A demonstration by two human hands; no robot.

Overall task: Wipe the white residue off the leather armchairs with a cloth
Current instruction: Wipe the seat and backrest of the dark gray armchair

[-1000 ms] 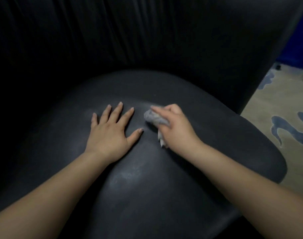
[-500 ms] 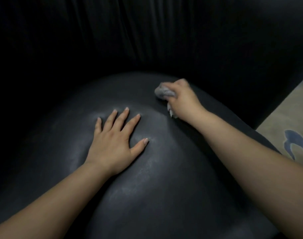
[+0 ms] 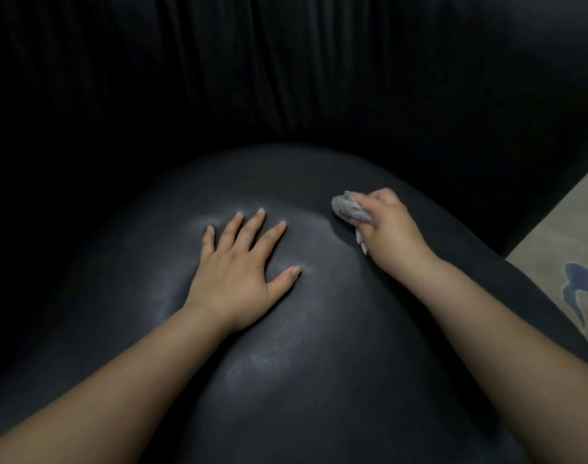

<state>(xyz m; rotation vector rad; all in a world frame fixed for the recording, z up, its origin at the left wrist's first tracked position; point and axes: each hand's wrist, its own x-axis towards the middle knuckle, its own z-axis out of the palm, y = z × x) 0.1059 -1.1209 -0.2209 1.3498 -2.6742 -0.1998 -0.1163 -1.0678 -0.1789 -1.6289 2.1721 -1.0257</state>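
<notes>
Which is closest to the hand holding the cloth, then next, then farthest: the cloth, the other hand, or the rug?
From the right hand:
1. Cloth: gripped in its fingers, on the seat.
2. Left hand: flat on the seat, to its left.
3. Rug: on the floor, past the chair's right edge.

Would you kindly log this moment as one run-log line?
left hand flat on seat | right hand grips cloth on seat | residue remains mid-seat
</notes>
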